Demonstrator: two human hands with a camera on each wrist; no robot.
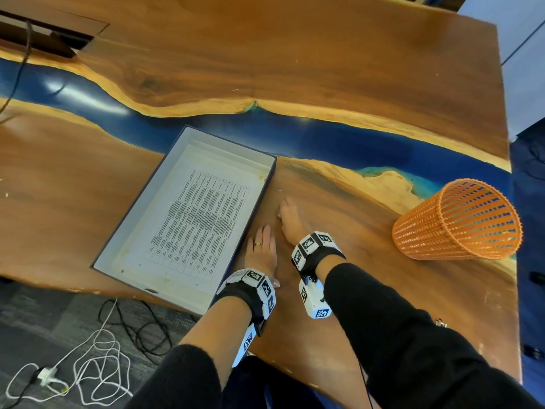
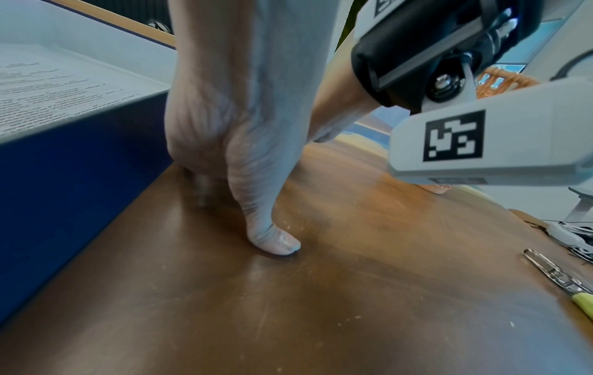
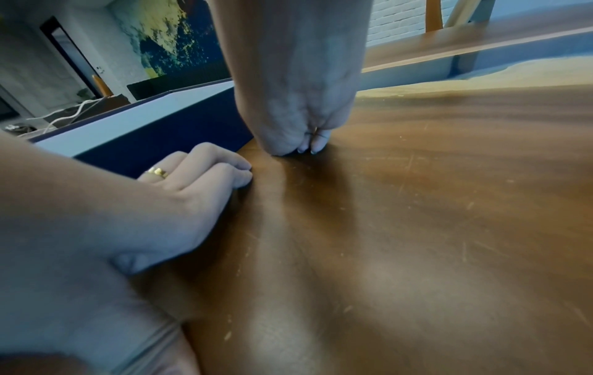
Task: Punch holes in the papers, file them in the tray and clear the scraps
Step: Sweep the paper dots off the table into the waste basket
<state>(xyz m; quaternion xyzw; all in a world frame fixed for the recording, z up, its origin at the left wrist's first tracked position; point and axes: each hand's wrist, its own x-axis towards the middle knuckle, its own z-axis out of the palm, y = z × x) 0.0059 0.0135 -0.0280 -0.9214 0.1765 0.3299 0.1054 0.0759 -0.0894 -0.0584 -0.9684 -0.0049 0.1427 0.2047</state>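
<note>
A navy tray with a white inside lies left of centre on the wooden table, and a printed paper lies flat in it. My left hand rests on the table against the tray's right wall, its fingers bent down to the wood and its thumb tip pressing the surface. Just beyond it my right hand stands arched, fingertips bunched together and touching the table. Whether any scraps lie under either hand is hidden.
An orange mesh basket lies tipped on the table at the right. A metal tool with a yellow-green handle lies near my right forearm. Cables trail on the floor below the near edge, and a recessed hatch sits far left.
</note>
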